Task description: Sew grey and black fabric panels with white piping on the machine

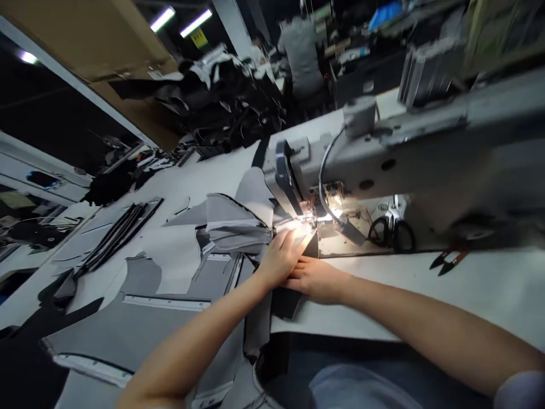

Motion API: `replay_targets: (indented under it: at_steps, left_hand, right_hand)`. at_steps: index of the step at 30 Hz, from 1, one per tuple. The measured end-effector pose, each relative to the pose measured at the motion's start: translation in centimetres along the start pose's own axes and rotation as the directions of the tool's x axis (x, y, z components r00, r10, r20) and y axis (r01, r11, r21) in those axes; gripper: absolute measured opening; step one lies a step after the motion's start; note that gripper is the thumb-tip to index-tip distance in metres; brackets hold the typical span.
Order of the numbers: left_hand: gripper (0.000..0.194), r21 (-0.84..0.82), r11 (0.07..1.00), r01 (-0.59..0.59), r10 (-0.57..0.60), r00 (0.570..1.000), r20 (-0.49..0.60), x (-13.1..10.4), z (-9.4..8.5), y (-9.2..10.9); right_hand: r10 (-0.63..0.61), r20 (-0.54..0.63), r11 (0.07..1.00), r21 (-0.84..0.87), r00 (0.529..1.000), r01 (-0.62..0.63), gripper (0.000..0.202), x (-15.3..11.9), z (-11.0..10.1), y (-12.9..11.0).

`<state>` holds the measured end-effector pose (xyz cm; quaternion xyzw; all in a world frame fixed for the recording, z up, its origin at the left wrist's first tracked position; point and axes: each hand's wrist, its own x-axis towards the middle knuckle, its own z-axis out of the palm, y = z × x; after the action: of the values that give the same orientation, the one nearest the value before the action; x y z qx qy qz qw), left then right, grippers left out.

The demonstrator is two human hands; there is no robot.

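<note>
My left hand (pixel 283 253) is closed on grey fabric (pixel 238 227) right in front of the sewing machine's needle area (pixel 309 218). Bright lamp glare washes out its fingertips. Just below it, my right hand (pixel 317 279) has its fingers together on the dark edge of the same work (pixel 285 304), touching my left hand. Their grip is partly hidden. The sewn cloth, grey with dark edges and white strips, spreads left of the machine and hangs towards my lap.
The grey sewing machine (pixel 404 153) stretches across the right. Black-handled scissors (pixel 392 230) lie by its base, with red-handled thread snips (pixel 449 261) farther right. Stacked fabric pieces (pixel 119 233) lie on the white table (pixel 361 292) at left. A person (pixel 300 57) is in the background.
</note>
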<state>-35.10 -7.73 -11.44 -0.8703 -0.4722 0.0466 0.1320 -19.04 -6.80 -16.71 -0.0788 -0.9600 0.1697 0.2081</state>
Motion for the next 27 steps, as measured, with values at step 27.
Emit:
replay_targets:
  at_steps: [27]
  left_hand:
    - [0.031,-0.134,0.968,-0.212,0.225,0.97,0.091,-5.6,-1.5,0.8]
  right_hand:
    - [0.341,-0.058,0.874,0.386,0.938,-0.294,0.024,-4.8,-3.6,-2.1]
